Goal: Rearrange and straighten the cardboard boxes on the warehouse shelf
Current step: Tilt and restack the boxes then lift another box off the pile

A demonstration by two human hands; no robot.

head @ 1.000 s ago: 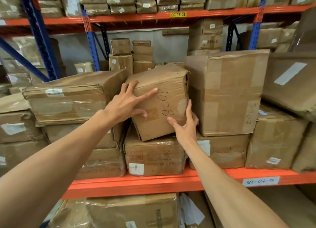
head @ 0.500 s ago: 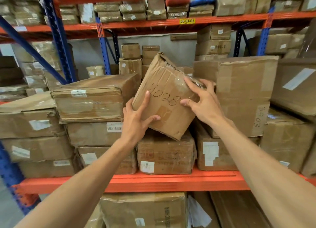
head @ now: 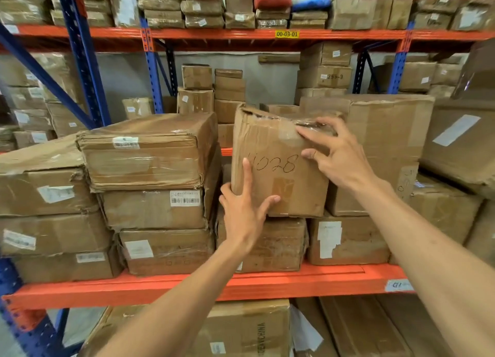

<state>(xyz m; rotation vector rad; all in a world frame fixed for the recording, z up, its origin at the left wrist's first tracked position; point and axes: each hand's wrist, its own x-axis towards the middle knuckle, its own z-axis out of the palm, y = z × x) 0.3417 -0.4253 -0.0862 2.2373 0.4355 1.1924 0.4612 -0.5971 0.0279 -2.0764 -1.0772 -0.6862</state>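
Warehouse racking, orange beams and blue uprights, fills the frame; the working shelf (head: pixel 308 276) runs across the lower middle, stacked with worn brown cartons. Step in hand, as I judge it: seating one small box (head: pixel 278 166), marked 4028 in pen, upright in the gap at centre frame. It stands on a lower carton (head: pixel 270 244), close against the large carton (head: pixel 380 153) on its right, with a narrow gap to the taped stack (head: pixel 152 155) on its left. Left hand (head: pixel 242 214) is open, palm flat on the lower left corner of the box front, fingers spread, thumb under the edge. Right hand (head: pixel 337 155) is also open, fingertips on the upper right corner; neither grip is closed round anything, both press. Box reads nearly upright, base slightly overhanging the carton beneath. Next move likely calls for a light push back and a squaring of the front face with its neighbours. Box condition: crumpled top edge, torn upper left corner, glossy tape across the top, soft dented faces.
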